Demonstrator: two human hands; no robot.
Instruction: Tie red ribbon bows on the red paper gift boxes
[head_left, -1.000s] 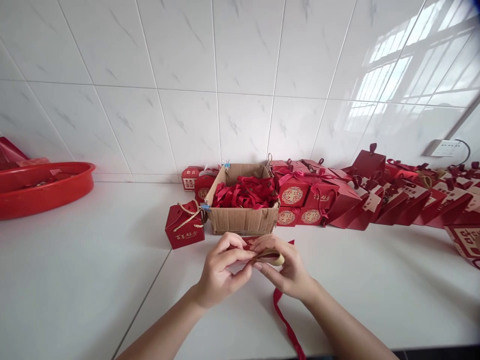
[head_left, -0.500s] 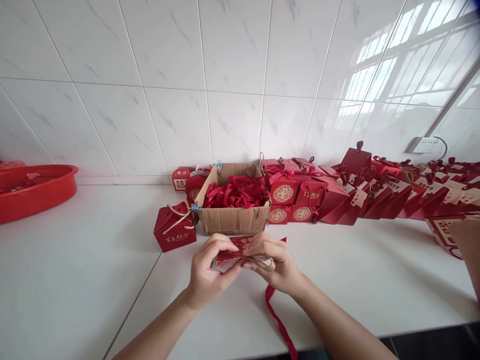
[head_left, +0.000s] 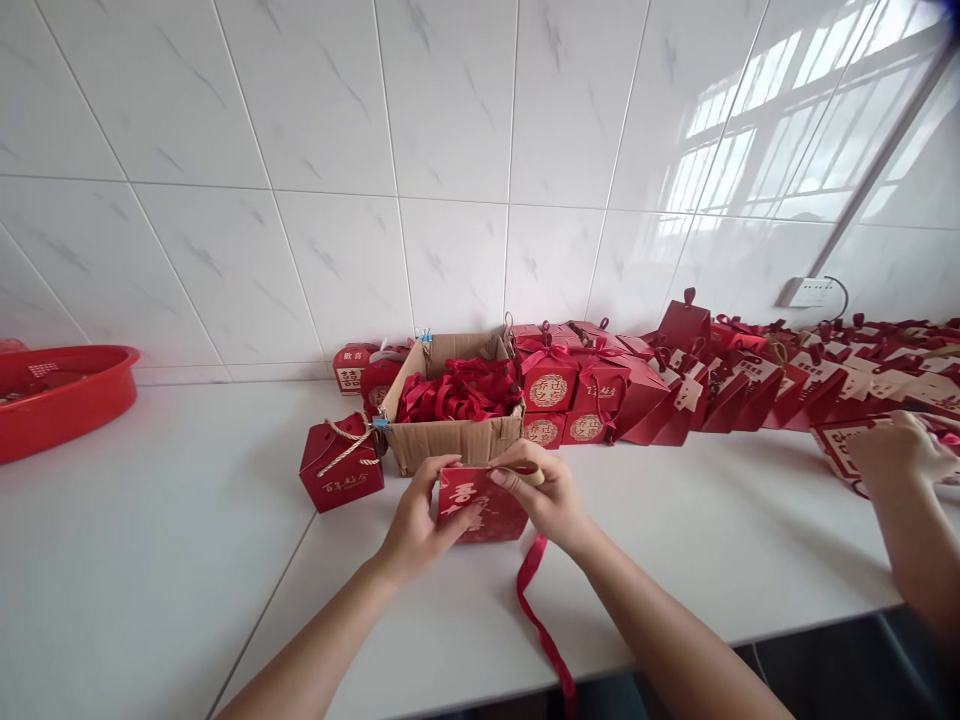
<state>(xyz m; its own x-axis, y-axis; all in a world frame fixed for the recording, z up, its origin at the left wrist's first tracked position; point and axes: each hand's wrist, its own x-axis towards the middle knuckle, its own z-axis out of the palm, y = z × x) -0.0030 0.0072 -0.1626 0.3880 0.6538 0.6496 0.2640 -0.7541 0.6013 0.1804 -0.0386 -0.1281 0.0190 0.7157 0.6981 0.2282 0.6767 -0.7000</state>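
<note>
A small red gift box [head_left: 484, 505] with white characters stands on the white counter [head_left: 187, 560] in front of me. My left hand [head_left: 415, 525] grips its left side, thumb across its front. My right hand [head_left: 546, 492] pinches its top edge together with a tan loop [head_left: 525, 474]. A red ribbon [head_left: 541, 620] trails from under my right hand toward the counter's front edge.
Behind the gift box sits a cardboard box [head_left: 450, 425] of red ribbons. A finished red box with a rope handle [head_left: 341, 464] stands to its left. Several red boxes [head_left: 675, 385] line the wall rightward. A red basin [head_left: 56, 395] is far left. Another person's hand [head_left: 896, 455] reaches in at right.
The flat red piece has been turned up so its front faces me as a box. Another person's hand has come in further at the right. The view has shifted right.
</note>
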